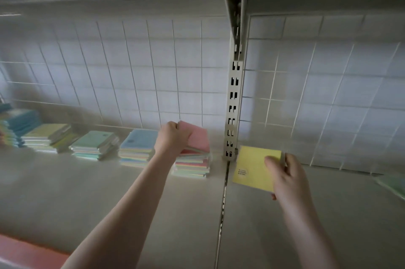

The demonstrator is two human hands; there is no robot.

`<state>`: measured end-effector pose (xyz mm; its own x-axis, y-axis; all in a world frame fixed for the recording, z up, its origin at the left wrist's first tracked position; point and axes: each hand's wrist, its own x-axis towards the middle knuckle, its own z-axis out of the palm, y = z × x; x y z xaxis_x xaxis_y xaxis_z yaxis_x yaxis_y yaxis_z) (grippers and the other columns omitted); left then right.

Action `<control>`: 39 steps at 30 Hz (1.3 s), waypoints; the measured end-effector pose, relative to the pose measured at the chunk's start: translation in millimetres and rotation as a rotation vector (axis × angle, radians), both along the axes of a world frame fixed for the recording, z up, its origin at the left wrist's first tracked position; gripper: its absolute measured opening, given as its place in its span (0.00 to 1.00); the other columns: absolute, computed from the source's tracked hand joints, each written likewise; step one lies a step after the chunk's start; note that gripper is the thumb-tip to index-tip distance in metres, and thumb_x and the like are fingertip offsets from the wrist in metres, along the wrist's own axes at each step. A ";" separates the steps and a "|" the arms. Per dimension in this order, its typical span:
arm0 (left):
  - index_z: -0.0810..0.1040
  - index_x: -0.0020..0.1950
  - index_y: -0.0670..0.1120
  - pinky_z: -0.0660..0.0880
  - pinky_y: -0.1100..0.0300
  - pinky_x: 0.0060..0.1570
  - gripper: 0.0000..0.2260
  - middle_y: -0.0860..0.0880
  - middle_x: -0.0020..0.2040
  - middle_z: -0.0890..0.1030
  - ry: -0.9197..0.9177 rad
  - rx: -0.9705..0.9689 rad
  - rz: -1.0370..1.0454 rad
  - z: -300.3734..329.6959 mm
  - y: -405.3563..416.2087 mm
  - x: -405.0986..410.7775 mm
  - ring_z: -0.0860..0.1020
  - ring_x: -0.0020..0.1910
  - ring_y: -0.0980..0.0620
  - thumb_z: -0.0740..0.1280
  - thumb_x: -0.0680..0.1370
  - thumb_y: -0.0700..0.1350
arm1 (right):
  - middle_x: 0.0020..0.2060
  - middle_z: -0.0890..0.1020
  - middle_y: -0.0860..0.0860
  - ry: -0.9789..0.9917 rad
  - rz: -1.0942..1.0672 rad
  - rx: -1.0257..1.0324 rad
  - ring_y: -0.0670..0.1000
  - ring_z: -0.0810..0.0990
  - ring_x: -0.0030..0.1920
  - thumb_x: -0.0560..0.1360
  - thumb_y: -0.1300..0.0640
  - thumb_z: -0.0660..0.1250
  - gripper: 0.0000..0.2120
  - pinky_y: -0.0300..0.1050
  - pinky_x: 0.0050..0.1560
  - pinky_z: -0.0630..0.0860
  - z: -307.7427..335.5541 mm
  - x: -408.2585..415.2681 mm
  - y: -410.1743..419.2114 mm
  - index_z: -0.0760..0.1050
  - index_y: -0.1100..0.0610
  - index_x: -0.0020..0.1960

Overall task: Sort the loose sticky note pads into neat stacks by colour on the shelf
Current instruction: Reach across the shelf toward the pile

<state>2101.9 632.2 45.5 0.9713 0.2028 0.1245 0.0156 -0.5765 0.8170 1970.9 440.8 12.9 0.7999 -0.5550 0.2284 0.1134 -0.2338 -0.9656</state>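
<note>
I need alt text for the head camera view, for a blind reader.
The left hand holds a pink pad over a mixed stack on the shelf; the right hand holds a yellow pad.

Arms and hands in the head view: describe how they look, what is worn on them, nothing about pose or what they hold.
Both arms are bare as far as the frame shows: no sleeves, gloves or watch in view. The left hand and right hand show no rings or markings, though the picture is soft and blurred, so fine detail cannot be told.

Pale grey shelf, row of mixed-colour sticky pad stacks along its back edge.
</note>
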 end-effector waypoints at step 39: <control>0.80 0.55 0.44 0.70 0.50 0.53 0.12 0.43 0.49 0.80 -0.303 0.444 0.228 -58.5 353.8 -45.8 0.76 0.52 0.39 0.71 0.73 0.45 | 0.34 0.75 0.52 0.021 0.326 0.192 0.50 0.72 0.31 0.75 0.59 0.67 0.05 0.35 0.19 0.66 21.5 76.6 301.9 0.74 0.56 0.41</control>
<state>2056.2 985.9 -13.0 0.8171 0.2677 0.5106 -0.0171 -0.8740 0.4856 2047.5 742.7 34.4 0.9450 -0.3016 0.1264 0.1317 -0.0029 -0.9913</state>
